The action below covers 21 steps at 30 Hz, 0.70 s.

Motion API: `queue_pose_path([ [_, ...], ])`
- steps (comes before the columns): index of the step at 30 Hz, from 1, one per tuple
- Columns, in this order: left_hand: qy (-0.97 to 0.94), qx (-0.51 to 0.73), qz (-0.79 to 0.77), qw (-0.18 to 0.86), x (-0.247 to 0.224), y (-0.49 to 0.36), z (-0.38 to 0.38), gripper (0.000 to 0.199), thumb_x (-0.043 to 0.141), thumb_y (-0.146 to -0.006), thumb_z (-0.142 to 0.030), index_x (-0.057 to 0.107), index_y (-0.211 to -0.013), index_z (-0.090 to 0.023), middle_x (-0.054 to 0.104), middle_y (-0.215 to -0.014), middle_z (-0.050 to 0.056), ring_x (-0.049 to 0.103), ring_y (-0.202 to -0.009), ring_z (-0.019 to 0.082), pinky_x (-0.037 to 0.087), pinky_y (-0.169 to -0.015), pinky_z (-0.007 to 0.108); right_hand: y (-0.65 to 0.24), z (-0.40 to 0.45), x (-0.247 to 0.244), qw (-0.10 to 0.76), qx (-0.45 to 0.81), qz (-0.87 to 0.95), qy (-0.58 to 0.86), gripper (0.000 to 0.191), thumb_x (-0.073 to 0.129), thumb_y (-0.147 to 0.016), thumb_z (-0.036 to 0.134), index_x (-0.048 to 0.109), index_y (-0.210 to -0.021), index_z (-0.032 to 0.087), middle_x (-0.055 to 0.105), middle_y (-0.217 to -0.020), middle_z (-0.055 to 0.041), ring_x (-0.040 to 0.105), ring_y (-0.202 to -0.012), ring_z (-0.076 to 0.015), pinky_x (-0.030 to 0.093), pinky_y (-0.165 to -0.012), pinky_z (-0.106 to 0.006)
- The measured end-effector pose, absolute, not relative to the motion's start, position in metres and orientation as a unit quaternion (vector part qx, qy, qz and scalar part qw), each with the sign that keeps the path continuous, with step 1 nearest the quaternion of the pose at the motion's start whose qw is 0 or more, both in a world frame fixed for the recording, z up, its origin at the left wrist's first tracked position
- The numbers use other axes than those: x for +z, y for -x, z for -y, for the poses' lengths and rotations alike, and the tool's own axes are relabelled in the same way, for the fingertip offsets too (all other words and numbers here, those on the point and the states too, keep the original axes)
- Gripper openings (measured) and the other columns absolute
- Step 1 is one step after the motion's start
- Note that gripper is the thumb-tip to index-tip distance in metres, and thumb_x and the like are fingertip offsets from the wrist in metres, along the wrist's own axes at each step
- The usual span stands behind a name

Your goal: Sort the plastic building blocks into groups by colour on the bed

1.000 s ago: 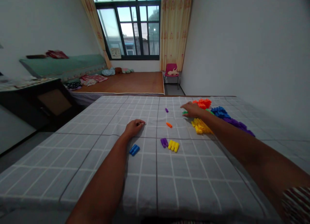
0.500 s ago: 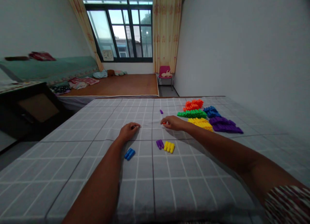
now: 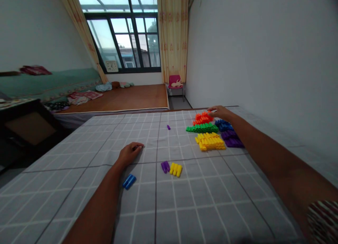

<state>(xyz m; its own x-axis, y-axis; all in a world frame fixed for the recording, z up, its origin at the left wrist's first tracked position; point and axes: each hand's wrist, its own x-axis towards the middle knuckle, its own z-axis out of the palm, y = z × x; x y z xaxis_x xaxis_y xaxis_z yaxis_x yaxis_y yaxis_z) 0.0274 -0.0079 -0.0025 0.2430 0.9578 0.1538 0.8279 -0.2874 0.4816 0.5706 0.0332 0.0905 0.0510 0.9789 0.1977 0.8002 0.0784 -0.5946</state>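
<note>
My right hand (image 3: 221, 112) reaches to the far side of an orange pile of plastic pieces (image 3: 202, 118); I cannot see whether it holds anything. Beside that pile lie a green row (image 3: 202, 128), a yellow pile (image 3: 210, 141), a blue pile (image 3: 223, 124) and a purple pile (image 3: 232, 141). My left hand (image 3: 130, 152) rests on the grey checked cloth (image 3: 185, 201) with fingers curled and nothing visible in them. Near it lie a blue piece (image 3: 129, 181), a purple piece (image 3: 165, 166) and a yellow piece (image 3: 175, 169). A small purple piece (image 3: 168, 127) lies farther off.
A white wall runs along the right of the cloth-covered surface. Beyond its far edge are a wooden platform (image 3: 126, 94), a pink chair (image 3: 175, 83) and a window. A dark desk (image 3: 23, 126) stands at the left.
My right hand went from the green row to the loose orange piece mid-cloth, then out to the orange pile. That orange piece is gone from the cloth. The left hand stayed.
</note>
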Motion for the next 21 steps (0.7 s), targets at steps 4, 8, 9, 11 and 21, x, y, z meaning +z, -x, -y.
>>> queue_pose_path([
  [4, -0.771, 0.217, -0.577, 0.161, -0.004, -0.025, 0.007, 0.041, 0.046, -0.083, -0.047, 0.073, -0.104, -0.024, 0.073, -0.106, 0.003, 0.065, -0.097, 0.023, 0.050, -0.083, 0.032, -0.558, -0.056, 0.077, 0.203, 0.024, 0.725, 0.658, 0.038, 0.066, -0.077, 0.034, 0.071, -0.110, 0.016, 0.074, -0.106, -0.0082, 0.068, -0.091, -0.0214, 0.051, -0.079, -0.029],
  [8, -0.770, 0.220, -0.575, 0.166, -0.003, -0.025, 0.008, 0.040, 0.047, -0.083, -0.047, 0.073, -0.103, -0.024, 0.073, -0.106, 0.003, 0.066, -0.097, 0.023, 0.051, -0.084, 0.033, -0.530, -0.075, 0.072, 0.080, -0.067, 0.796, 0.596, 0.038, 0.065, -0.079, 0.044, 0.073, -0.107, 0.020, 0.074, -0.104, -0.0094, 0.067, -0.091, -0.0236, 0.048, -0.077, -0.030],
  [9, -0.770, 0.225, -0.572, 0.169, -0.003, -0.025, 0.008, 0.040, 0.048, -0.083, -0.047, 0.073, -0.102, -0.024, 0.073, -0.106, 0.003, 0.066, -0.097, 0.023, 0.051, -0.084, 0.033, -0.524, -0.080, 0.071, 0.052, -0.081, 0.805, 0.586, 0.040, 0.064, -0.080, 0.047, 0.073, -0.108, 0.020, 0.073, -0.104, -0.0102, 0.066, -0.092, -0.0243, 0.048, -0.077, -0.031],
  [11, -0.770, 0.237, -0.565, 0.177, -0.003, -0.026, 0.009, 0.039, 0.048, -0.082, -0.047, 0.074, -0.101, -0.024, 0.073, -0.105, 0.003, 0.066, -0.097, 0.022, 0.051, -0.085, 0.032, -0.514, -0.088, 0.069, 0.001, -0.104, 0.812, 0.574, 0.043, 0.064, -0.080, 0.051, 0.073, -0.109, 0.021, 0.073, -0.104, -0.0123, 0.065, -0.093, -0.0259, 0.047, -0.076, -0.032],
  [21, -0.768, 0.241, -0.566, 0.179, 0.001, -0.030, 0.013, 0.037, 0.048, -0.082, -0.044, 0.074, -0.100, -0.024, 0.073, -0.103, 0.003, 0.066, -0.095, 0.022, 0.050, -0.085, 0.032, -0.501, -0.104, 0.062, -0.121, -0.106, 0.810, 0.564, 0.039, 0.068, -0.078, 0.049, 0.075, -0.106, 0.023, 0.070, -0.109, -0.0135, 0.063, -0.098, -0.0274, 0.047, -0.077, -0.032],
])
